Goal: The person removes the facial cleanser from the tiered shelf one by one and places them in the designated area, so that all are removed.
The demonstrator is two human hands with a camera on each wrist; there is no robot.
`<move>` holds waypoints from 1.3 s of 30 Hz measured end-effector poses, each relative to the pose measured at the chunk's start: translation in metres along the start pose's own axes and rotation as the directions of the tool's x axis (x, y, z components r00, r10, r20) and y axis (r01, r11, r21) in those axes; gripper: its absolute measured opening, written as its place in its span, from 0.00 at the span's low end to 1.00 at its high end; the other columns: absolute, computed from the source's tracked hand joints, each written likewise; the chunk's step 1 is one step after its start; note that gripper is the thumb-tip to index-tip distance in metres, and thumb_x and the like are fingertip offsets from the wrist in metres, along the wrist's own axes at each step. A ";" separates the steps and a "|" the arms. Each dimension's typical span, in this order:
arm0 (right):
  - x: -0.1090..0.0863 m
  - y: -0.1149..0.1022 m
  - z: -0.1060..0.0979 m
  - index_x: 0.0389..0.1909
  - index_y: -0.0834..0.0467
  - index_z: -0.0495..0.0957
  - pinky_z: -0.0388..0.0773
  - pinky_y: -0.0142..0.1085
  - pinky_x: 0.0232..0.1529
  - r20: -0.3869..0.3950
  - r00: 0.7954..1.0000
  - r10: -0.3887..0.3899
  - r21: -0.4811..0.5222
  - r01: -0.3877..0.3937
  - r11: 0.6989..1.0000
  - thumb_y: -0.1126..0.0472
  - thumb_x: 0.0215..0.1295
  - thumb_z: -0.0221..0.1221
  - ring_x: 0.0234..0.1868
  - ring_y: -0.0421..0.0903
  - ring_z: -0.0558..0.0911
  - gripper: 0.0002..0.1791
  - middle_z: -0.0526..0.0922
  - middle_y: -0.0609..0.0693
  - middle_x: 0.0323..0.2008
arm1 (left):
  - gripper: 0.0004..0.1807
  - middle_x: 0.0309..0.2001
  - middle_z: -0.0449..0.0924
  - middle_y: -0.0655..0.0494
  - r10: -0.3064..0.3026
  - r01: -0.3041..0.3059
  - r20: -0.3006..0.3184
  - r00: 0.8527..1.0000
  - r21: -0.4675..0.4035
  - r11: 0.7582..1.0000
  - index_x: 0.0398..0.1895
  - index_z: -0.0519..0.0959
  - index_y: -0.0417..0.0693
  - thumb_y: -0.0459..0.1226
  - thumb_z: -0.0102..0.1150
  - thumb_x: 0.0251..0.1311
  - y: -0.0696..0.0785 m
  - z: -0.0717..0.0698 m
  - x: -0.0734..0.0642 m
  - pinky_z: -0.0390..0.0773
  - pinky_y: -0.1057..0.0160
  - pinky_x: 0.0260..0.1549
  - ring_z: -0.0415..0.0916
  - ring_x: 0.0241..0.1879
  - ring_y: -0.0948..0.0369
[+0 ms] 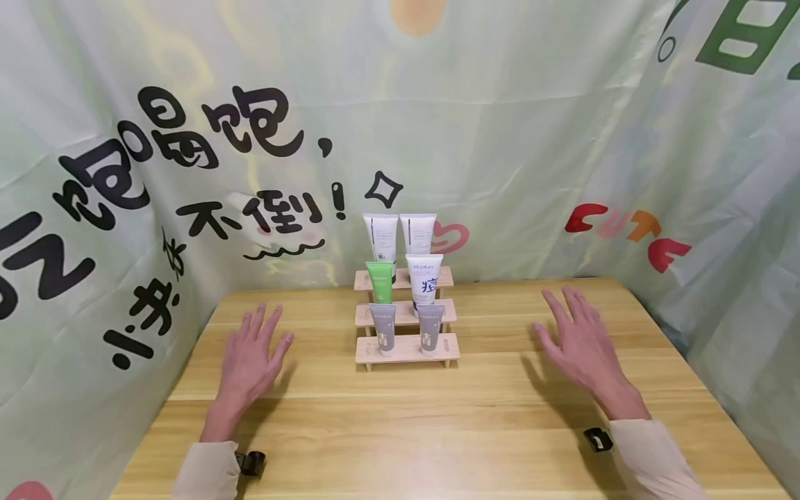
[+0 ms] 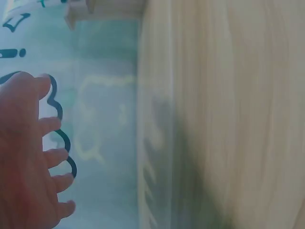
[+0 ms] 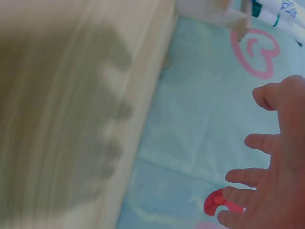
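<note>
My left hand (image 1: 248,360) is held over the left part of the table with fingers spread and nothing in its grasp. On the other side my right hand (image 1: 581,340) has its fingers extended too, holding nothing. Between them, at the back, stands a three-tier wooden stand (image 1: 406,347). Two grey tubes, a left one (image 1: 384,330) and a right one (image 1: 430,330), stand on its lowest step. The middle step bears a green tube (image 1: 380,283) and a white tube with blue print (image 1: 425,281). Two taller white tubes (image 1: 383,236) are on the top step.
The wooden table (image 1: 412,430) reaches back to a pale printed cloth (image 1: 500,153) that hangs behind it and along both sides. Black lettering marks the cloth at left. A small black device (image 1: 252,463) sits at the left wrist and another black device (image 1: 598,439) at the right.
</note>
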State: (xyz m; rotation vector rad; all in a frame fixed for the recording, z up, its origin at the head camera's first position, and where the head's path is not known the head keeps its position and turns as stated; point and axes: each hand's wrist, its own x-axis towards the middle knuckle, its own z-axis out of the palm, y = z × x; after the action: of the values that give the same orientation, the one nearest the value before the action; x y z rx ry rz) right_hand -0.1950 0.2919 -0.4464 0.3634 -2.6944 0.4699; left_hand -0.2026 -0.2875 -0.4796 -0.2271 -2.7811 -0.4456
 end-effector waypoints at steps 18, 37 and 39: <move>0.047 -0.051 0.015 0.77 0.53 0.62 0.70 0.66 0.67 -0.112 0.994 0.007 0.502 0.051 0.864 0.56 0.77 0.58 0.69 0.62 0.70 0.31 0.69 0.59 0.71 | 0.24 0.68 0.70 0.38 -0.069 -0.018 -0.106 0.992 -0.662 0.749 0.71 0.70 0.43 0.39 0.55 0.76 0.069 0.040 -0.003 0.75 0.31 0.60 0.71 0.62 0.35; 0.113 -0.088 0.026 0.76 0.58 0.61 0.76 0.49 0.69 -0.037 0.999 0.025 0.842 0.017 0.540 0.58 0.77 0.58 0.68 0.61 0.73 0.31 0.73 0.64 0.68 | 0.19 0.64 0.74 0.37 -0.164 0.221 0.166 0.972 -0.882 0.417 0.62 0.75 0.34 0.29 0.61 0.70 0.097 0.059 -0.013 0.80 0.63 0.62 0.73 0.63 0.41; 0.120 -0.091 0.027 0.76 0.58 0.61 0.76 0.48 0.69 -0.026 0.999 0.025 0.859 0.010 0.512 0.58 0.77 0.59 0.68 0.62 0.72 0.32 0.73 0.66 0.67 | 0.19 0.63 0.74 0.36 -0.164 0.226 0.173 0.971 -0.886 0.406 0.62 0.76 0.34 0.28 0.61 0.70 0.099 0.062 -0.013 0.81 0.66 0.59 0.74 0.63 0.41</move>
State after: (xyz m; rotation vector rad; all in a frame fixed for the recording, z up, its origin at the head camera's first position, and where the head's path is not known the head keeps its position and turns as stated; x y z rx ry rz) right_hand -0.2828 0.1772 -0.3964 0.5827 -2.1891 1.8199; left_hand -0.1874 -0.1754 -0.5123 -0.1271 -2.2788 -2.0308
